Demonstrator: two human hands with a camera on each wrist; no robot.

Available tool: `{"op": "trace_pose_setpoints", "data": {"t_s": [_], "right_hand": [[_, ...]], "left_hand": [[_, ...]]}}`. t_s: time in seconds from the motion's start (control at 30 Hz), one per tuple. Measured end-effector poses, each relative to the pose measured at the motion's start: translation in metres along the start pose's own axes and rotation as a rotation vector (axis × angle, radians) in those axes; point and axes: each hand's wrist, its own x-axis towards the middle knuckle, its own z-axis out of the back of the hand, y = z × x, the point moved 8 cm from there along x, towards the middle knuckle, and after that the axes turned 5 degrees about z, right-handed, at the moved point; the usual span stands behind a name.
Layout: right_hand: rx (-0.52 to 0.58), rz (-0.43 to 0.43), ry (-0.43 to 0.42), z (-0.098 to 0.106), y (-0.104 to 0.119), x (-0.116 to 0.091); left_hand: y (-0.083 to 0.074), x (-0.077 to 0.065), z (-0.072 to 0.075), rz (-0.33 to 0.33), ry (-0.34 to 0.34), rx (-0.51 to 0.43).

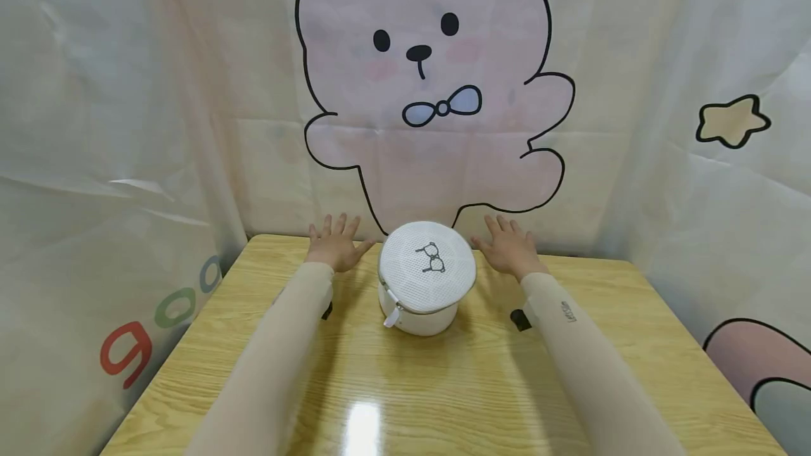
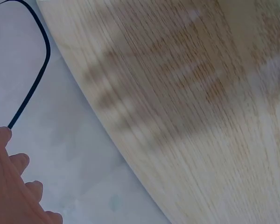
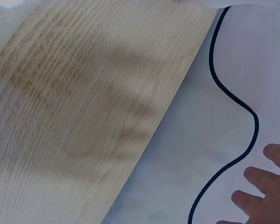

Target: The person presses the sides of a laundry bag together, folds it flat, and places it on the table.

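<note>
Well, the left hand (image 1: 337, 246) and the right hand (image 1: 509, 248) have their fingers spread wide. Between the thumbs, a round white bag (image 1: 424, 294) with glasses (image 1: 433, 259) drawn on top sits on the table (image 1: 412, 385). Its zipper pull (image 1: 392, 317) is nearer the left fingers.

Letters "goo" (image 1: 159, 310) on left curtain (image 1: 95, 160); right sleeve (image 1: 586, 357) lettering (image 1: 568, 311) unreadable.

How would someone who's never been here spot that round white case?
Start with the wooden table below the big pink bear drawing. On it, between the person's left hand and right hand, sits a short, round white case. Only it has a textured lid with a glasses picture and a zipper pull at the rim.
</note>
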Motion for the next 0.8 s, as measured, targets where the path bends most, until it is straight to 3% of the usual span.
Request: {"op": "trace_pose_setpoints", "data": {"t_s": [0.8], "right_hand": [[0.064,0.064,-0.008,0.009,-0.003,-0.013]], "left_hand": [[0.002,-0.012,0.006,-0.136,-0.031,-0.026]]}}
